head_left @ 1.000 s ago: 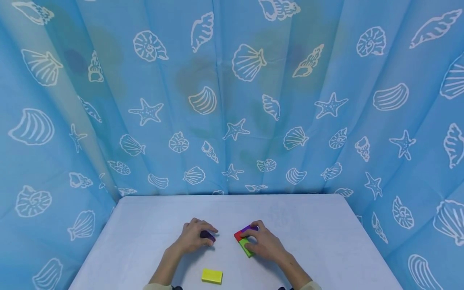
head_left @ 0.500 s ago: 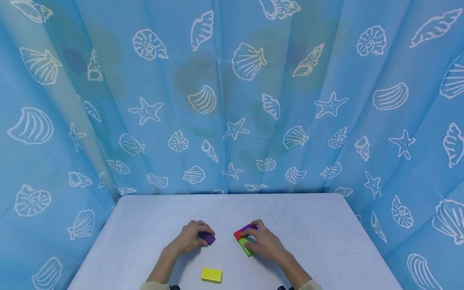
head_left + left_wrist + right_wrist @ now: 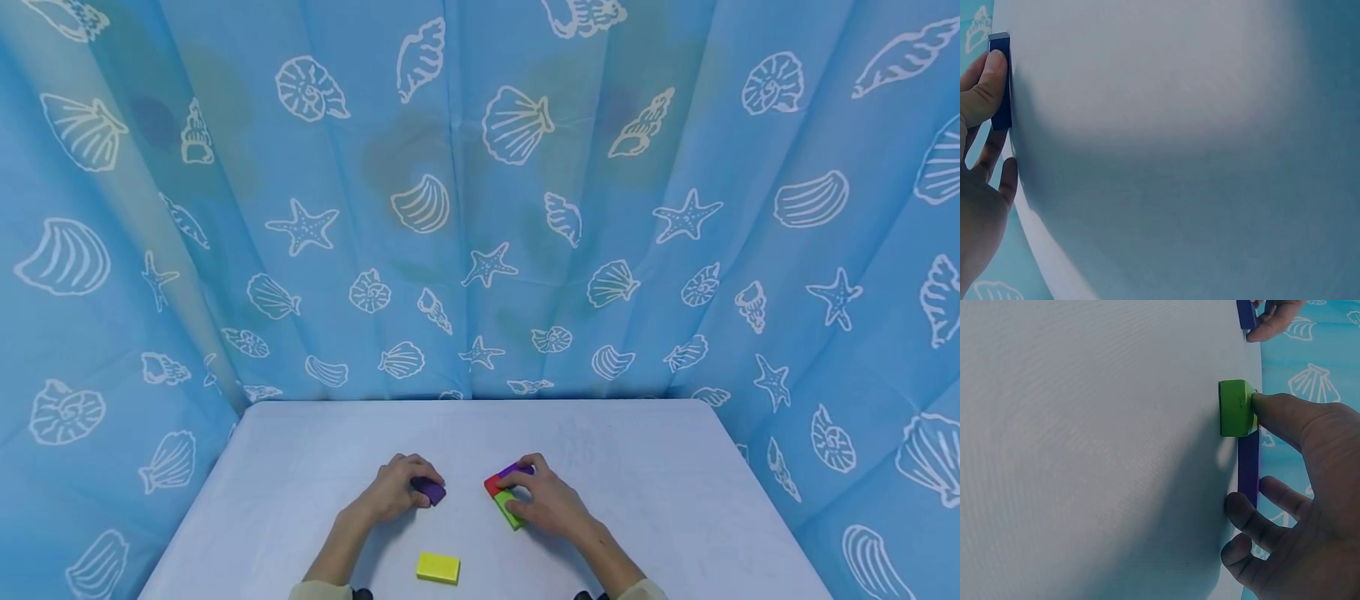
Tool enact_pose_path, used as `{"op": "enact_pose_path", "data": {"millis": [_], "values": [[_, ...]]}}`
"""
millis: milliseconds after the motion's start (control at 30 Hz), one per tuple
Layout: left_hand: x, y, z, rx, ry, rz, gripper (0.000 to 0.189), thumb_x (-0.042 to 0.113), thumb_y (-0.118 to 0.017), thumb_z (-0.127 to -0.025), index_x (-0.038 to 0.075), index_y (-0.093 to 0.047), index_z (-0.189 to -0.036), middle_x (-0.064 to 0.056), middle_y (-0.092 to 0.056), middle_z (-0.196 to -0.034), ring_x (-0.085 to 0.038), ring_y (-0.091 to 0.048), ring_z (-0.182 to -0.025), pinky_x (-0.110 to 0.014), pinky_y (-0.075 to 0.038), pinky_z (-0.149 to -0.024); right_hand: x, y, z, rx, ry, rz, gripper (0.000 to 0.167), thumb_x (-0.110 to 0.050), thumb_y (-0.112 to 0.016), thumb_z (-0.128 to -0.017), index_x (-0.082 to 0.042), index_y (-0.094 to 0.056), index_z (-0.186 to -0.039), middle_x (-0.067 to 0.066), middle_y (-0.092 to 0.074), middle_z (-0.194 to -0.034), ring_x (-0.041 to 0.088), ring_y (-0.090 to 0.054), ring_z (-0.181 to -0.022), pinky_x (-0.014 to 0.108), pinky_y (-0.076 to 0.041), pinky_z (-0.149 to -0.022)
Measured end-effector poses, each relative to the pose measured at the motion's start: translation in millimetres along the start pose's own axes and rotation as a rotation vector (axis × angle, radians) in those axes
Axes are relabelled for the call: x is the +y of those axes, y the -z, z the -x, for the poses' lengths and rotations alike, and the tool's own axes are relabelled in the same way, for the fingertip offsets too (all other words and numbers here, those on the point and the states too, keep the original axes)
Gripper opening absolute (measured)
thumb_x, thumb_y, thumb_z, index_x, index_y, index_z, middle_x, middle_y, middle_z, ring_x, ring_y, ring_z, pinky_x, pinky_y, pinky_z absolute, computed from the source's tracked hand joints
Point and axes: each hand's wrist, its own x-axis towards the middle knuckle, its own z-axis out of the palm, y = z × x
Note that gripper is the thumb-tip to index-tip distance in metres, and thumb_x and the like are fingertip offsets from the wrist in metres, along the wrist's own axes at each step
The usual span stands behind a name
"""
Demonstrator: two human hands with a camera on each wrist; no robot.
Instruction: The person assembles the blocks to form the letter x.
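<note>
In the head view my left hand (image 3: pixel 393 489) pinches a dark purple block (image 3: pixel 429 490) between thumb and fingers, low over the table or on it. The left wrist view shows the thumb (image 3: pixel 994 65) lying along the face of that block (image 3: pixel 1001 103). To the right, my right hand (image 3: pixel 551 500) holds a cornered group: a red block (image 3: pixel 492 486), a purple block (image 3: pixel 512 474) and a green block (image 3: pixel 510 512), set against each other. Its thumb (image 3: pixel 1275 412) presses the green block (image 3: pixel 1235 407), while other fingers lie by the purple block (image 3: pixel 1248 465). Fingers partly cover the group.
A yellow block (image 3: pixel 438 568) lies on the white-covered table (image 3: pixel 637 467), near the front and between the forearms. Behind and at both sides hangs a blue curtain (image 3: pixel 480 208) with white shell and starfish prints.
My left hand has shifted slightly left and turned the dark purple block so more of its face shows, then stayed nearly still. The right hand and its blocks hold their place.
</note>
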Motion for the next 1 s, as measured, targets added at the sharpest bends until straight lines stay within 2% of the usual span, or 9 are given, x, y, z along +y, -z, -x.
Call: {"op": "enact_pose_path", "data": {"millis": [400, 1000], "values": [[-0.8, -0.4, -0.6, 0.007, 0.007, 0.034, 0.030, 0.014, -0.080, -0.086, 0.029, -0.076, -0.111, 0.004, -0.066, -0.120, -0.026, -0.051, -0.115, -0.058, -0.039, -0.097, -0.5, -0.5, 1.1, -0.008, -0.011, -0.026, 0.032, -0.034, -0.077, -0.086, -0.034, -0.071, -0.118, 0.011, -0.042, -0.142, 0.033, -0.058, -0.116, 0.055, -0.053, -0.090], [-0.6, -1.1, 1.2, 0.014, -0.007, 0.035, 0.029, 0.016, -0.078, -0.086, 0.031, -0.075, -0.111, 0.006, -0.066, -0.118, -0.024, -0.050, -0.114, -0.054, -0.039, -0.093, 3.2, -1.9, 0.6, -0.007, 0.003, -0.032, 0.031, -0.036, -0.076, -0.087, -0.035, -0.071, -0.118, 0.010, -0.041, -0.143, 0.032, -0.058, -0.115, 0.055, -0.053, -0.090]]}}
